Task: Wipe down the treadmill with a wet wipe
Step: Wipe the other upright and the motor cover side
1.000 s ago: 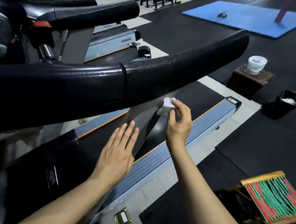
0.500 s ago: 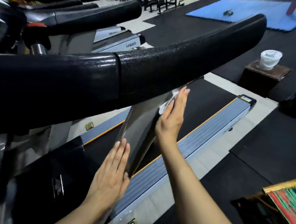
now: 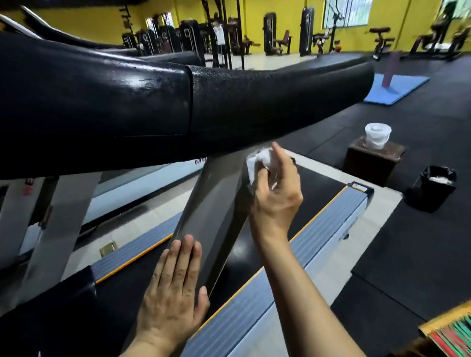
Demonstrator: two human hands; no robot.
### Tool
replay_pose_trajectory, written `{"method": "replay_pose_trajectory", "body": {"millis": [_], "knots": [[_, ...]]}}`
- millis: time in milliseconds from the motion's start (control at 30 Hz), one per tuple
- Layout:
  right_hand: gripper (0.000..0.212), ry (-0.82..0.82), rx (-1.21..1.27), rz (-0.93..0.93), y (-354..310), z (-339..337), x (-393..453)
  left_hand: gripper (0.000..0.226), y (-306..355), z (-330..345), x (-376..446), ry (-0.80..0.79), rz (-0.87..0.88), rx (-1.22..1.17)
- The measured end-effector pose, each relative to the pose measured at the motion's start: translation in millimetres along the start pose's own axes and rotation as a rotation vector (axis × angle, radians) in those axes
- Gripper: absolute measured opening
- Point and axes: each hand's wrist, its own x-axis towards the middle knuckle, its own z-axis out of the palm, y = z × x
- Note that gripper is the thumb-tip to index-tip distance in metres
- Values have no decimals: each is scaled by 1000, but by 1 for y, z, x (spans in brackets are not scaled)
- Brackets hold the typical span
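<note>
Right hand point(image 3: 275, 196) is pinching a crumpled white wet wipe point(image 3: 260, 160) against the upper part of the treadmill's dark upright post point(image 3: 214, 204), just under the black handrail point(image 3: 178, 107). Left hand point(image 3: 172, 292) is lying flat, fingers straight, pressing on the post's near lower end.

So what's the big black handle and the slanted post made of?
The handrail looks like pebbly foam or rubber padding: matte and grainy, though glossier left of its seam. The upright post looks like smooth painted metal or hard plastic, judging by its soft reflections.
</note>
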Motion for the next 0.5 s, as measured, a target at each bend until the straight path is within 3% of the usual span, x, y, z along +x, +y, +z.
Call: {"method": "replay_pose_trajectory", "body": {"millis": [67, 200, 333, 400, 500], "knots": [[48, -6, 18, -116, 4, 3, -20, 85, 1, 3, 2, 38, -6, 4], [46, -246, -24, -555, 16, -8, -80, 77, 1, 6, 2, 106, 11, -8], [35, -344, -236, -973, 20, -11, -38, 75, 0, 6, 3, 165, -5, -41], [21, -306, -339, -1097, 4, 2, -12, 79, -1, 8, -2, 189, -13, -58], [16, -305, -432, -1105, -12, 13, 0, 77, -1, 16, -29, 219, -23, -53]]}}
